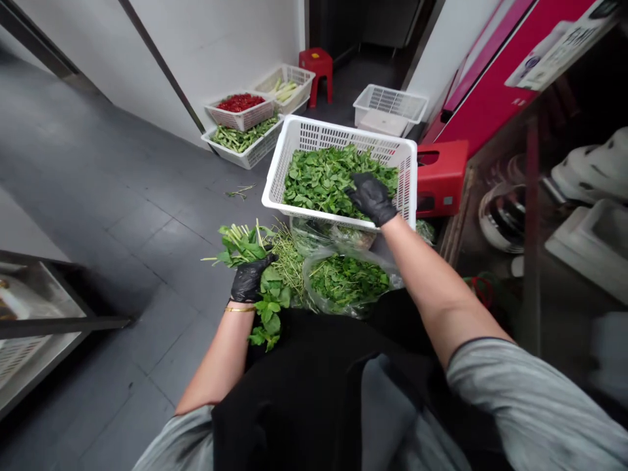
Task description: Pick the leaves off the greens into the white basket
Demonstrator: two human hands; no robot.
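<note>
My left hand (251, 278), in a black glove, is closed around a bunch of leafy green stems (241, 243). Cut stem ends stick up above the fist, and leaves hang down below it on the right. In a white slotted basket (275, 171), a heap of picked green leaves (324, 176) covers the bottom. My right hand (371, 196), also gloved in black, rests on the right part of this heap with its fingers apart; leaves partly hide the fingertips. Below the basket stands a clear plastic bag (310, 278) full of greens (348, 278), beside a pile of bare stems (289, 261).
Crates of red chillies (240, 103), green vegetables (240, 135) and pale stalks (283, 89) stand by the wall. A red stool (316, 65) and a white crate (387, 98) are behind. Another red stool (449, 173) touches the basket's right side. Shelving (532, 229) lines the right.
</note>
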